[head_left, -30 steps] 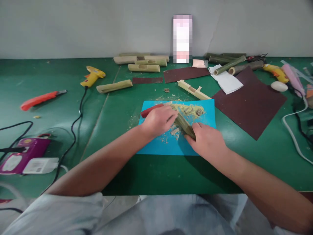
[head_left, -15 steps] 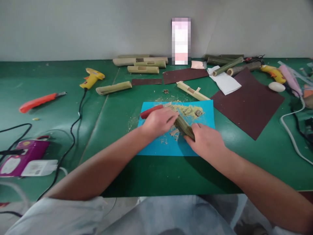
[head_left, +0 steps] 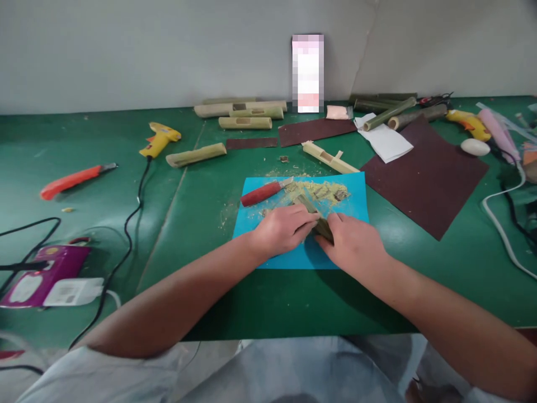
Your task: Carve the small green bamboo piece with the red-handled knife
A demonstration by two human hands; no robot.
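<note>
Right hand point(head_left: 356, 239) wrapped round a bamboo tube point(head_left: 306, 204), left hand point(head_left: 283, 226) curled over it, its grip too hidden to tell

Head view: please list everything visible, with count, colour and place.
Blue sheet: 1, blue, centre
Bamboo tube: 1, green, over sheet
Shavings: uncounted, yellowish, mostly on sheet
Carving knife: 1, red, on sheet
Cut bamboo: about 6, pale, left to centre
Darker tubes: about 4, greenish, back right
Maroon sheets: 3, maroon, back, right
Folded paper: 1, white, back right
Packet: 1, pink, back
Phone: 1, pixelated, back
Glue guns: 2, yellow, left, right
Ovoid object: 1, white, right
Utility knife: 1, orange, left
Power block: 1, purple, left
Adapter: 1, white, left
Cables: several, black, white, sides
Table: 1, green, beneath
Wall: 1, grey, back
Clutter: unclear, far right
Left hand: 1, bare, at tube
Right hand: 1, bare, at tube
</note>
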